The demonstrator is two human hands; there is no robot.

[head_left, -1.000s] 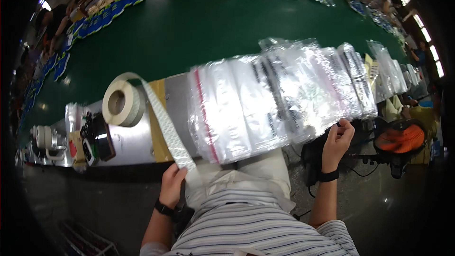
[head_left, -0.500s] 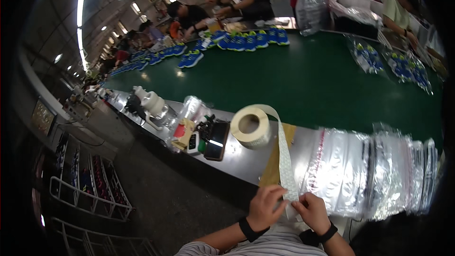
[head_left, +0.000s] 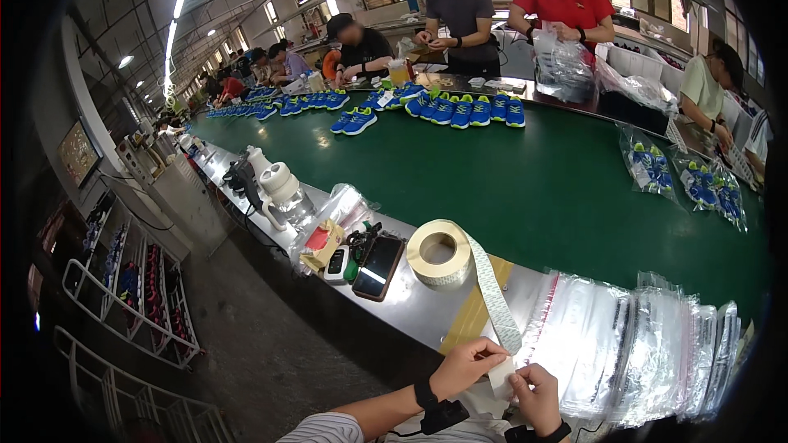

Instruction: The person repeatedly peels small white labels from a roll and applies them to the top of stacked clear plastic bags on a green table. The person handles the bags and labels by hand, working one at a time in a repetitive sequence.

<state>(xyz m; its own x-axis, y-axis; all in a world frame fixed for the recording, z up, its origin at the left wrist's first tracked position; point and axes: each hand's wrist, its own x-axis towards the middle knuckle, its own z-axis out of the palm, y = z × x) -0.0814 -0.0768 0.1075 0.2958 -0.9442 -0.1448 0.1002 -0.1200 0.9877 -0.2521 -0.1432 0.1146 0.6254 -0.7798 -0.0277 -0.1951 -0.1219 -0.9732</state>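
Note:
A large roll of white stickers (head_left: 424, 272) rests on the metal ledge, and its printed strip (head_left: 496, 302) runs off it toward me. My left hand (head_left: 465, 367) pinches the strip's left edge near its loose end. Thumb and fingers of my right hand (head_left: 538, 400) close on the pale lower end of the strip, on its right side. Whether a single sticker is lifted from the backing I cannot tell. Just right of my hands lie stacks of clear plastic bags (head_left: 587, 336).
Beyond the ledge runs a green conveyor belt (head_left: 460, 176) with blue shoes (head_left: 464, 111) and bagged shoes (head_left: 650, 168). A phone (head_left: 378, 267), a small box (head_left: 322, 244) and a bottle (head_left: 283, 189) line the ledge at left. Several co-workers stand across the belt.
The view has tilted up, so the far side shows more. My hands stay at the strip's end; the right hand now sits lower, slightly below the left.

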